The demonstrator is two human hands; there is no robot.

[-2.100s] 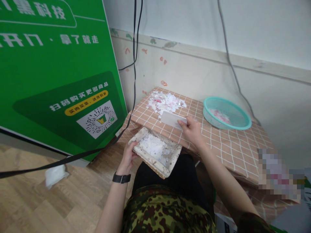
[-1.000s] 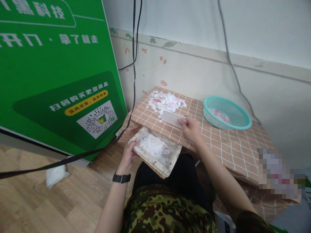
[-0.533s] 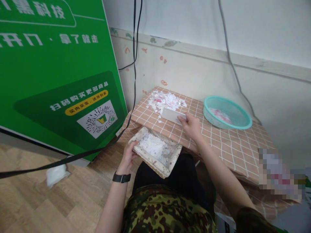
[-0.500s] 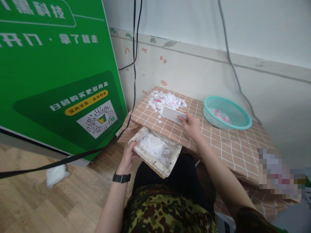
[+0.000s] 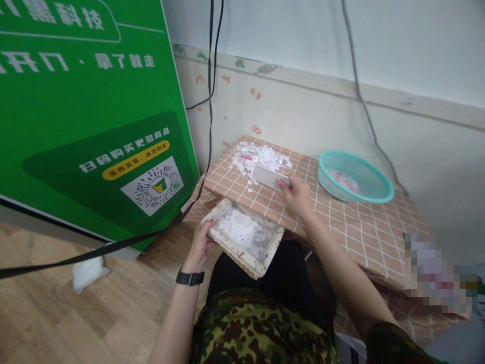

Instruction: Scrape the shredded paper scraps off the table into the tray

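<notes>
White card [image 5: 265, 176], pinched in the right hand [image 5: 297, 196] mid-frame, has edged up toward the white-and-pink scraps [image 5: 250, 154], bringing it to their near side; contact is hard to judge. Lower centre, the left hand [image 5: 200, 242] grips the flake-filled tray [image 5: 273, 246], unmoved.

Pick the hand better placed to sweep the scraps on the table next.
Right, most likely: the right hand holds a flat white card beside the scrap pile. The left hand is occupied holding the tray near the edge of the table.
</notes>
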